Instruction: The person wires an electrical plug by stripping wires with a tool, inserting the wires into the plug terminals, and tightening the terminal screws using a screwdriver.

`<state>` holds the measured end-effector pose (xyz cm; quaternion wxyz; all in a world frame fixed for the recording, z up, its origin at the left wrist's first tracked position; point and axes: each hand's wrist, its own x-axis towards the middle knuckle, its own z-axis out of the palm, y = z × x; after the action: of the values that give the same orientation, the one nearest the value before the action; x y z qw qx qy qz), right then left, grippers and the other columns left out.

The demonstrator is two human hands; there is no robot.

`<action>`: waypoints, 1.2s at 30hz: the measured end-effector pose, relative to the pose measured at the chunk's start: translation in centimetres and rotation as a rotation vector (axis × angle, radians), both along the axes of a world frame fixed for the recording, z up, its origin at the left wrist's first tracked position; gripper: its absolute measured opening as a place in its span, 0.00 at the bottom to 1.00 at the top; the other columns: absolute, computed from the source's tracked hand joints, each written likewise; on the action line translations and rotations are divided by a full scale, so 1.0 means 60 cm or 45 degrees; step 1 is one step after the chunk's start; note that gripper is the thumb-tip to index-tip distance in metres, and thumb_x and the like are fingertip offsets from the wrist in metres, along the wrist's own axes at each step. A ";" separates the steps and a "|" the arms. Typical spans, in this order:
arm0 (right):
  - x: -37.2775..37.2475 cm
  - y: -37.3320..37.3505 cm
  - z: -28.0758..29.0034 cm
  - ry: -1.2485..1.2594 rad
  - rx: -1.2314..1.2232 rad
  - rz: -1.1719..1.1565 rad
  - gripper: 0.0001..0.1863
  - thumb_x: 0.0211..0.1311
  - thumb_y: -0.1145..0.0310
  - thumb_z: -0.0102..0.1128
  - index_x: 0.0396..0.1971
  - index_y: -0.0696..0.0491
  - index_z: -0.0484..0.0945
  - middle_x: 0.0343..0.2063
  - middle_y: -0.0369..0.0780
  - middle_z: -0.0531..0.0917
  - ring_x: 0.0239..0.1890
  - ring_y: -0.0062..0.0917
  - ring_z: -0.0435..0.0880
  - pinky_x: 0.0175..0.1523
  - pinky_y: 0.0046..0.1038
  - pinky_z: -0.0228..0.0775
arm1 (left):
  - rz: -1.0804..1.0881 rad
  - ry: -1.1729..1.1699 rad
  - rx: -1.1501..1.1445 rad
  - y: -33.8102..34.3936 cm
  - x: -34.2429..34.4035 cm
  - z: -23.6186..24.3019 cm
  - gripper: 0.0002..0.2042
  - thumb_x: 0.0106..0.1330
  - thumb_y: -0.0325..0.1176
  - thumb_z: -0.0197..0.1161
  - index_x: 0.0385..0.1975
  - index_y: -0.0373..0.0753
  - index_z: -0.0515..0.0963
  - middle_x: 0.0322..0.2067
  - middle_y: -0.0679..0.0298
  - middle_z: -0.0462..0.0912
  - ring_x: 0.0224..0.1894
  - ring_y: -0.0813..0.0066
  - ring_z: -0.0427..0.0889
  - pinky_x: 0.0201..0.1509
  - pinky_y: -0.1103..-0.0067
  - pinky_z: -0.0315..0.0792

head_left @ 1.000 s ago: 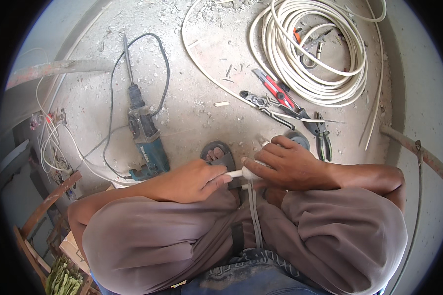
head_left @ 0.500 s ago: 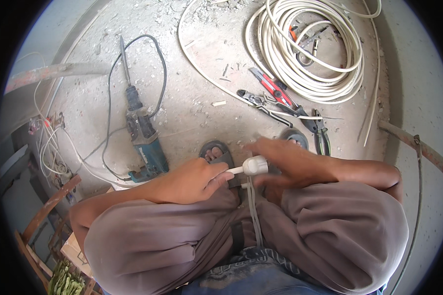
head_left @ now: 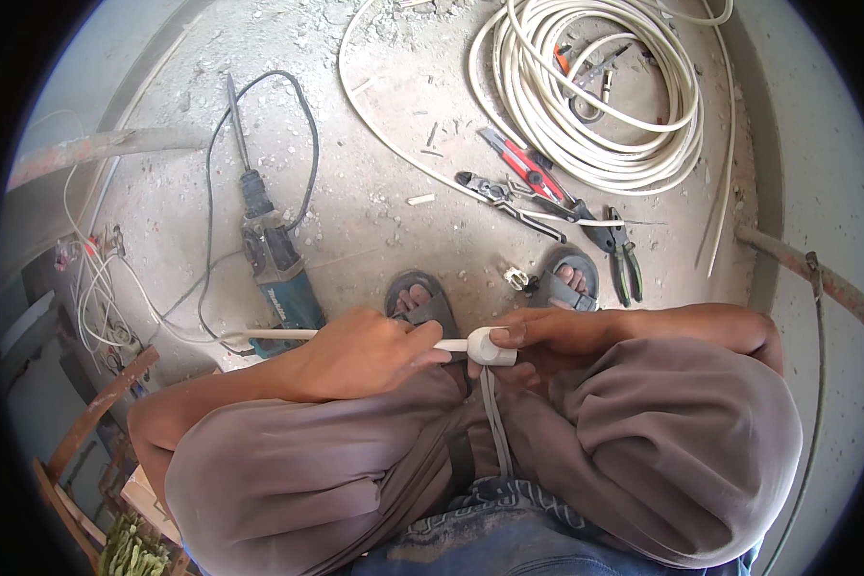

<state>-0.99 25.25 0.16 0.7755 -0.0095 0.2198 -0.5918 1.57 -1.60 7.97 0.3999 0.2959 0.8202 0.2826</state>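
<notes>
Between my knees, my left hand [head_left: 370, 353] is closed around a white cable [head_left: 453, 345], whose other part sticks out to the left behind the knuckles. At the cable's right end sits a rounded white plug housing [head_left: 490, 349]. My right hand [head_left: 559, 333] grips this housing, thumb on top; its other fingers are partly hidden beneath. Grey drawstrings [head_left: 495, 422] hang just below it. On the floor beside my right sandal [head_left: 568, 278] lies a small white piece with metal parts [head_left: 518, 278], maybe a plug insert.
A teal and black demolition hammer [head_left: 283, 278] lies at left with its dark cord. Ahead right are a large coil of white cable [head_left: 682, 125], a red utility knife [head_left: 523, 163], wire strippers [head_left: 494, 192] and pliers [head_left: 626, 264]. Rubble [head_left: 326, 38] litters the far floor.
My right hand, blurred with fingers spread near the housing before, has closed on it. Cable now shows left of my left hand. The small piece by the right sandal has come into sight.
</notes>
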 end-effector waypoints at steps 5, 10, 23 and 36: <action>-0.023 0.019 0.039 0.573 0.121 -0.137 0.25 0.72 0.53 0.58 0.59 0.55 0.71 0.35 0.40 0.78 0.37 0.28 0.78 0.47 0.32 0.70 | 0.147 -0.021 0.084 0.016 -0.006 -0.004 0.15 0.75 0.42 0.57 0.33 0.35 0.74 0.15 0.47 0.74 0.20 0.42 0.77 0.25 0.57 0.70; -0.039 0.027 0.036 2.534 -0.216 -0.104 0.31 0.66 0.53 0.64 0.61 0.57 0.69 0.47 0.47 0.80 0.49 0.42 0.79 0.54 0.38 0.68 | 0.278 -0.242 0.175 0.014 0.000 -0.018 0.14 0.74 0.40 0.58 0.33 0.34 0.74 0.16 0.46 0.75 0.21 0.42 0.78 0.26 0.57 0.71; -0.026 0.016 0.042 0.621 0.167 -0.188 0.25 0.69 0.52 0.62 0.52 0.59 0.75 0.37 0.46 0.81 0.39 0.32 0.80 0.48 0.34 0.72 | 0.132 0.077 0.049 0.012 0.000 -0.002 0.14 0.74 0.40 0.59 0.30 0.36 0.73 0.15 0.48 0.75 0.18 0.44 0.78 0.23 0.58 0.71; -0.019 0.006 0.021 1.465 -0.015 -0.491 0.20 0.71 0.57 0.61 0.49 0.60 0.77 0.37 0.43 0.83 0.37 0.33 0.83 0.45 0.33 0.74 | 0.204 0.078 0.042 0.015 0.006 -0.008 0.14 0.74 0.40 0.58 0.30 0.34 0.73 0.15 0.47 0.76 0.19 0.43 0.78 0.23 0.58 0.71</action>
<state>-2.12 25.63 1.43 0.4108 -0.2923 0.5982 -0.6228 1.91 -0.71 7.47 0.3457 0.2445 0.8483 0.3181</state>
